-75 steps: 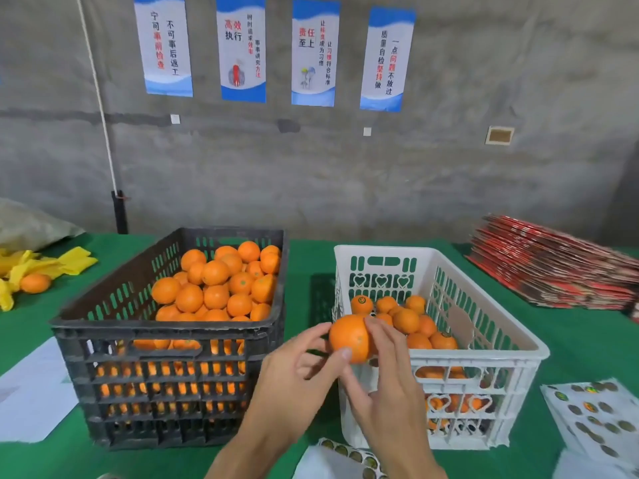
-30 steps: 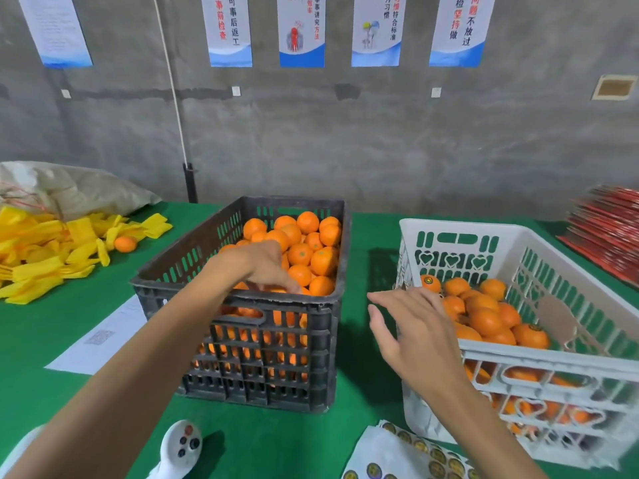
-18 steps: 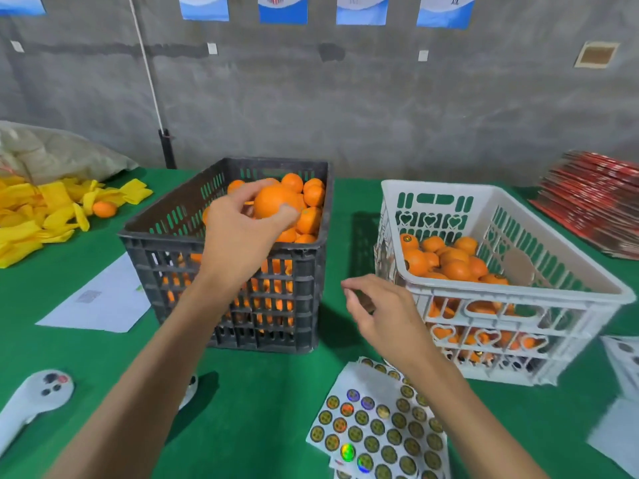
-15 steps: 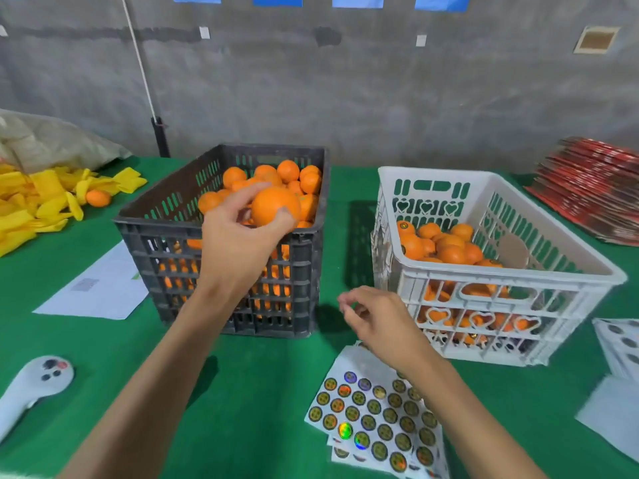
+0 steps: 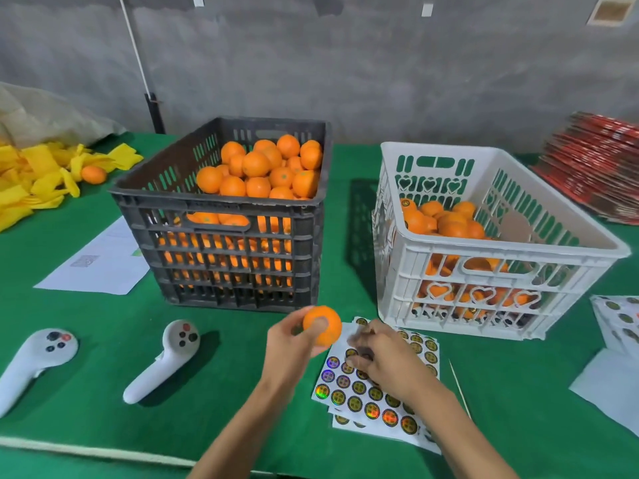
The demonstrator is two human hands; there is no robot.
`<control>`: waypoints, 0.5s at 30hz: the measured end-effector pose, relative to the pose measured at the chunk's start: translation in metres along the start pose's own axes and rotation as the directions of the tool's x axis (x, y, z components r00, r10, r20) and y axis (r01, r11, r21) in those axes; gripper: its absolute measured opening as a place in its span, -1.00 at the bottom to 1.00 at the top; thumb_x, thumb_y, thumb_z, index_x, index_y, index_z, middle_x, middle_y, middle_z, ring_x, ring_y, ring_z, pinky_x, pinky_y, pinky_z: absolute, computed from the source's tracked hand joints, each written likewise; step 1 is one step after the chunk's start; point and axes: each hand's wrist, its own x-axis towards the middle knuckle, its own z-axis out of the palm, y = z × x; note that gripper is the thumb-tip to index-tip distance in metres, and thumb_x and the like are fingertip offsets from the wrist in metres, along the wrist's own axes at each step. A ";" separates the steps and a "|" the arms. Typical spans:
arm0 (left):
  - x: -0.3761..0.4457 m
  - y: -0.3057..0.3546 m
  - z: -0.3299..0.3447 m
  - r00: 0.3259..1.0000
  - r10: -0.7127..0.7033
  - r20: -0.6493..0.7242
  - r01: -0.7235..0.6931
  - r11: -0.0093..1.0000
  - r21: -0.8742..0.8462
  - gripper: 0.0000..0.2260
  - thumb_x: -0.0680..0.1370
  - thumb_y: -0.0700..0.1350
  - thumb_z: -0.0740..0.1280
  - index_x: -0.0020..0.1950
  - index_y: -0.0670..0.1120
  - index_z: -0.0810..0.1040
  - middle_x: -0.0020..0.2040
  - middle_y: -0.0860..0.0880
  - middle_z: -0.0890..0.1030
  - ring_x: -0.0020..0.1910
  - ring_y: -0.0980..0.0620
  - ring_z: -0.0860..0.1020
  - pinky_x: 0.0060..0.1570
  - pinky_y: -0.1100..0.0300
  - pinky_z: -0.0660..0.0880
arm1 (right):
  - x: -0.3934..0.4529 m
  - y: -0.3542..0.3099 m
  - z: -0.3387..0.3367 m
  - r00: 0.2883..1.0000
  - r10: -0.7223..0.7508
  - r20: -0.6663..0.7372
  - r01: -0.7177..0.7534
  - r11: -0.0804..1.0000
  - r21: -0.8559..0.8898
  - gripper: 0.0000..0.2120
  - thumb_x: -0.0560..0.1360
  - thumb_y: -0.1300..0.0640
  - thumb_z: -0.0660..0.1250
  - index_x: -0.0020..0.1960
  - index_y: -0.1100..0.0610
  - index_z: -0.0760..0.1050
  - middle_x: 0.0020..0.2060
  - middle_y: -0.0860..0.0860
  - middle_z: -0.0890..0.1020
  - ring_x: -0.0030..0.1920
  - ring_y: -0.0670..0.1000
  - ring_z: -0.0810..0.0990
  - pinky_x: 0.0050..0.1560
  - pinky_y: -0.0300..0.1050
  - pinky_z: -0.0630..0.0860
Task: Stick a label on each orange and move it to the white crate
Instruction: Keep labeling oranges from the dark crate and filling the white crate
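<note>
Two crates stand side by side on the green table [image 5: 86,402]: a dark crate [image 5: 221,236] heaped with oranges, and the white crate [image 5: 484,271] to its right, partly filled. In front of the dark one, the left hand [image 5: 294,347] grips a single orange [image 5: 322,324] in its fingers, held above the cloth. The right hand [image 5: 383,357] lies on the sticker sheet [image 5: 366,395] just beside it, fingertips bent down among the round labels; whether they pinch one I cannot tell. Two white controllers [image 5: 166,357] lie to the left.
</note>
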 end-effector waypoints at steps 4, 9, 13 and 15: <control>-0.005 -0.029 0.012 0.986 -0.165 0.032 0.168 0.962 -0.213 -0.86 0.58 -0.18 0.45 0.13 -0.13 0.69 0.07 -0.04 0.72 0.03 -0.02 0.73 0.09 -0.01 0.68 | -0.008 0.006 0.009 0.996 -0.045 -0.083 0.043 0.999 -0.031 -0.65 0.58 -0.09 0.41 0.30 0.03 0.61 0.08 -0.13 0.45 0.22 -0.04 0.44 0.26 -0.08 0.45; -0.012 -0.037 0.018 0.988 -0.153 -0.020 0.142 0.955 -0.262 -0.79 0.61 -0.07 0.43 0.20 -0.11 0.69 0.06 -0.02 0.76 0.10 0.05 0.71 0.31 0.01 0.57 | -0.005 0.005 0.001 0.995 -0.066 -0.080 0.064 0.998 -0.029 -0.70 0.55 -0.12 0.44 0.21 -0.01 0.64 0.05 -0.14 0.53 0.16 -0.06 0.46 0.21 -0.08 0.45; -0.016 -0.041 0.023 0.985 -0.166 -0.052 0.139 0.930 -0.339 -0.74 0.60 -0.04 0.43 0.19 -0.17 0.69 0.05 -0.12 0.75 0.15 0.00 0.70 0.37 0.01 0.51 | -0.005 0.006 0.002 0.994 -0.075 -0.081 0.074 0.997 -0.007 -0.77 0.53 -0.12 0.46 0.14 -0.07 0.66 0.07 -0.19 0.55 0.15 -0.09 0.47 0.23 -0.07 0.44; -0.016 -0.043 0.025 0.983 -0.173 -0.066 0.136 0.917 -0.374 -0.73 0.60 -0.04 0.44 0.18 -0.21 0.68 -0.01 -0.12 0.73 0.12 -0.02 0.69 0.38 0.02 0.50 | -0.004 0.007 0.001 0.996 -0.051 -0.066 0.053 0.998 0.018 -0.73 0.50 -0.16 0.48 0.14 -0.08 0.64 0.07 -0.20 0.54 0.15 -0.09 0.46 0.26 -0.06 0.42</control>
